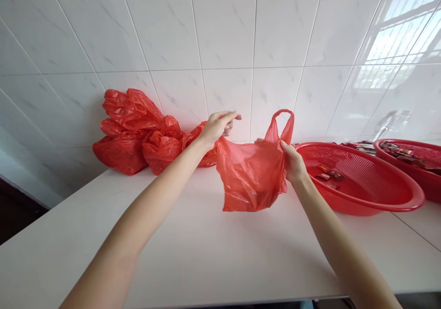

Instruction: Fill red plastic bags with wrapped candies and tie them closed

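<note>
A thin red plastic bag (253,175) hangs between my two hands above the white counter, its mouth at the top and its lower part drooping. My left hand (220,127) is curled at the bag's upper left corner; the handle on that side is hidden behind it. At the right edge, my right hand (292,162) pinches the bag just below its standing loop handle, thumb in front and some fingers behind the plastic. A dark shape shows faintly through the bag's lower right, too unclear to name.
Several filled red bags (124,148) are bunched against the tiled wall at the left. To the right stands a red mesh basket (372,180) with a few small packets (327,178) inside. Another red basket (413,164) holds more packets. The white counter (213,263) ends near me.
</note>
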A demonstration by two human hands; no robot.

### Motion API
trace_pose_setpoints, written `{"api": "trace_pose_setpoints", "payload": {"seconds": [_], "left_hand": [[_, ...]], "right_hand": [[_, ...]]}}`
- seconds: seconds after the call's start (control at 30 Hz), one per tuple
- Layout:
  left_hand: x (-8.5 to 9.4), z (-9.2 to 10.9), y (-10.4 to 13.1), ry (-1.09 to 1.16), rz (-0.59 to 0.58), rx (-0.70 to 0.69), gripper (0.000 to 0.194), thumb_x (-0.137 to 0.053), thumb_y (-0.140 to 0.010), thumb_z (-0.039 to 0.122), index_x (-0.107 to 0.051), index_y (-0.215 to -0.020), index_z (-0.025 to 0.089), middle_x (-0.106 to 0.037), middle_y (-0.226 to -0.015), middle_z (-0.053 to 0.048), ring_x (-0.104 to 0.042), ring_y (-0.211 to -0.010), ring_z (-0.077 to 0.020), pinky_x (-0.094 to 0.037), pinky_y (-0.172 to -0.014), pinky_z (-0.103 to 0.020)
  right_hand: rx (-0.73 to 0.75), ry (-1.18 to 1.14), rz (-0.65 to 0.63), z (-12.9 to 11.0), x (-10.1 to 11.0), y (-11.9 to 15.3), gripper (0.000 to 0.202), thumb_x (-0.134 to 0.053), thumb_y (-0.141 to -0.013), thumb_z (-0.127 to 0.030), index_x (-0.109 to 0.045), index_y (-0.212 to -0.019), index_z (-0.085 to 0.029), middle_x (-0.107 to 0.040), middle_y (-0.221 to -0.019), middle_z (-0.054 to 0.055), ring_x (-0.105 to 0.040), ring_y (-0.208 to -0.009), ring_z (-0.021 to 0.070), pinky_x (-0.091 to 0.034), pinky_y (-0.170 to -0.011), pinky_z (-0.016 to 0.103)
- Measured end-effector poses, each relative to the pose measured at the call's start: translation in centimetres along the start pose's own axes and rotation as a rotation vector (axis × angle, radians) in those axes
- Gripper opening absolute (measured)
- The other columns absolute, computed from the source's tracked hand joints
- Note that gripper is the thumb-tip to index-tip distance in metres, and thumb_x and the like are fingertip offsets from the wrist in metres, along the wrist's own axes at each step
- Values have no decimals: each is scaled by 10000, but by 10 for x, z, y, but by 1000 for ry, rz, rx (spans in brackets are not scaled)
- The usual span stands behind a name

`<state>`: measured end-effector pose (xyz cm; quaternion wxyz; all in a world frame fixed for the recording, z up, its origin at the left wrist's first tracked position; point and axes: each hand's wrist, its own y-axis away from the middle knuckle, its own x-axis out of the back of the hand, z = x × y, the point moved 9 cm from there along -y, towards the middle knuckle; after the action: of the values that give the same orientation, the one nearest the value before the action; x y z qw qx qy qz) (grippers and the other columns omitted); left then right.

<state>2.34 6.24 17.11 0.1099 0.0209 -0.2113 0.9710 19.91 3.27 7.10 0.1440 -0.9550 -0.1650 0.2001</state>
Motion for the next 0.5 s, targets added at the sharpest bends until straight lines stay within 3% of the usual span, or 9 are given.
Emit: {"api": "trace_pose_setpoints", "payload": {"seconds": [0.13,0.23,0.37,0.5], "left_hand": [[18,-34,5,258,163,106,218,-733,-821,379,-668,-843,172,-518,-590,46,-440,-484,-69,-377,-498,-207],[28,-61,27,444,267,205,347,-763,-767,482,-639,-913,193,-690,-796,-22,-640,-709,-127,-500,-666,-237],[31,-83,67,425,281,242,504,-805,-646,605,-665,-912,201,-735,-895,-42,-683,-871,-183,-510,-779,-267],[15,-92,89,221,146,311,420,-855,-651,500,-713,-918,208,-755,-997,-53,-681,-978,-202,-489,-878,-284]], "right_hand": [[-82,-132,185,18,23,1,307,-764,-731,-565,-685,-742,-269,-753,-726,2,-745,-868,292,-597,-843,435],[-107,-208,256,28,33,4,290,-807,-702,-522,-666,-723,-269,-731,-684,-12,-738,-782,278,-607,-814,451],[-59,-194,329,26,44,6,255,-835,-693,-473,-676,-725,-277,-733,-701,-23,-721,-746,249,-599,-829,431],[-20,-150,339,23,51,4,253,-818,-700,-490,-676,-718,-282,-741,-727,-13,-724,-799,264,-586,-842,433]]}}
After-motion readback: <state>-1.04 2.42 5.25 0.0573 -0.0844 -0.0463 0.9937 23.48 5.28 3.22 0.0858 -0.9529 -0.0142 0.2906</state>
